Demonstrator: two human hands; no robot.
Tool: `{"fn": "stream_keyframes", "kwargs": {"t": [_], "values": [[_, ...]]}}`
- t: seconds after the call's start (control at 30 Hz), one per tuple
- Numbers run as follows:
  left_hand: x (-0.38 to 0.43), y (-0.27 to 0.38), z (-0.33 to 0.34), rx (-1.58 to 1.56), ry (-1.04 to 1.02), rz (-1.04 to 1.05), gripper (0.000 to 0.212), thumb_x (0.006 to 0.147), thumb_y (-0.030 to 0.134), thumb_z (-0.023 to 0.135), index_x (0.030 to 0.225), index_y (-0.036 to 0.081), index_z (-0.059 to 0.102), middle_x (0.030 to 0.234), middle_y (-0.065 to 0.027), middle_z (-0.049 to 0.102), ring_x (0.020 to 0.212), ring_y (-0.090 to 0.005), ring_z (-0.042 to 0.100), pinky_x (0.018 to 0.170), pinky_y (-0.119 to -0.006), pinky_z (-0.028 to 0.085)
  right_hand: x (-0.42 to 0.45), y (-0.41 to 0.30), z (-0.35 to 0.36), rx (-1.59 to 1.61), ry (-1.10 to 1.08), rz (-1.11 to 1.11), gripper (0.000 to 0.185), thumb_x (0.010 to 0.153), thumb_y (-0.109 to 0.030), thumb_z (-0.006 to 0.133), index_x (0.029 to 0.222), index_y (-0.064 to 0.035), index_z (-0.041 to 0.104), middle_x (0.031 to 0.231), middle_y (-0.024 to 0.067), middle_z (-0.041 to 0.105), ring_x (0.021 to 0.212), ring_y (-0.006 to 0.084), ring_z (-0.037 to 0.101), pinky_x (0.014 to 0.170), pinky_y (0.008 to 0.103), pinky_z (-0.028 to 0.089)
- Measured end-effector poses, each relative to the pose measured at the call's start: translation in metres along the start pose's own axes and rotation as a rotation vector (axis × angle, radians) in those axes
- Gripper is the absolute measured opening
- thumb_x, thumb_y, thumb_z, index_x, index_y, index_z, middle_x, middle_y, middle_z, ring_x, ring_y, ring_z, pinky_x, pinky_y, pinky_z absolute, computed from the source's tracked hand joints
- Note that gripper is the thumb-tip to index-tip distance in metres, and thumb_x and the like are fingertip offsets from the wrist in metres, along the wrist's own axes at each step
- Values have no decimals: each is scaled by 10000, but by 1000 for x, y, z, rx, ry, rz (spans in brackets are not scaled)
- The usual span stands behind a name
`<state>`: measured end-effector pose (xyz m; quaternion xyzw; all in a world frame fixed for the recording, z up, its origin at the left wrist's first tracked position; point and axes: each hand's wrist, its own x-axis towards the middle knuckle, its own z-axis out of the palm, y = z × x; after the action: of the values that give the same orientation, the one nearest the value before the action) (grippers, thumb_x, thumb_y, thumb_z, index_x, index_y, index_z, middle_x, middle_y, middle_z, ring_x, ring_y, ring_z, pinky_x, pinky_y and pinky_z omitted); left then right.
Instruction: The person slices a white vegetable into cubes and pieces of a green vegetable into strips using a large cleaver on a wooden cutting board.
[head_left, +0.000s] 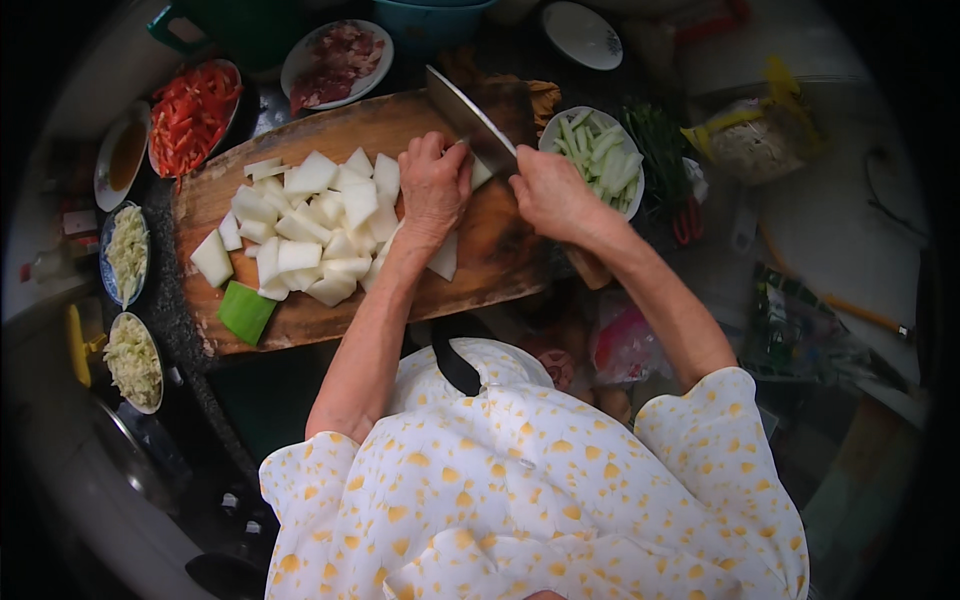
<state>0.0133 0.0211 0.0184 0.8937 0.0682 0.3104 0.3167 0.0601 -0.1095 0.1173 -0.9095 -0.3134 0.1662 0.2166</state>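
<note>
My right hand (555, 187) grips a cleaver, whose wide steel blade (472, 120) slants up and left over the wooden cutting board (502, 240). Beside the blade, my left hand (435, 180) presses with bent fingers on a piece of pale gourd (481, 172), mostly hidden under the fingers. To the left lies a heap of white gourd chunks (315, 225), some of it behind my left forearm. One chunk with green rind up (246, 311) rests near the board's lower left edge. A flat pale slice (445, 257) lies right of my left wrist.
Around the board stand plates of red pepper strips (193, 112), raw meat (341, 64) and brown liquid (126, 154), two dishes of pale shreds (126, 255), and a bowl of light green strips (600, 157). Dark green stalks (656, 150) and red-handled scissors (686, 221) lie at the right.
</note>
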Motion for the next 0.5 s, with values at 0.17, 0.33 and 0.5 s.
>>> {"fn": "stream_keyframes", "kwargs": {"t": [0.17,0.33,0.5], "values": [[1,-1,0,3,-22,-15,88,698,90,638,786,87,634,789,-61,535,785,-266,506,663,-373,379,10,10,24,-31,138,-72,117,798,-50,523,810,36,445,703,273,546,712,457,536,616,490,430],[0,-3,1,-6,8,-5,69,704,91,634,772,83,636,785,-62,539,781,-264,510,666,-372,385,14,-2,-17,67,-121,30,125,836,-67,477,826,55,457,628,180,547,466,263,566,464,373,448],[1,-4,0,-21,3,-10,80,698,88,636,778,83,637,784,-64,538,783,-268,508,669,-371,388,2,9,6,-112,117,-181,126,814,-72,511,812,43,459,661,232,553,638,400,572,579,448,452]]}}
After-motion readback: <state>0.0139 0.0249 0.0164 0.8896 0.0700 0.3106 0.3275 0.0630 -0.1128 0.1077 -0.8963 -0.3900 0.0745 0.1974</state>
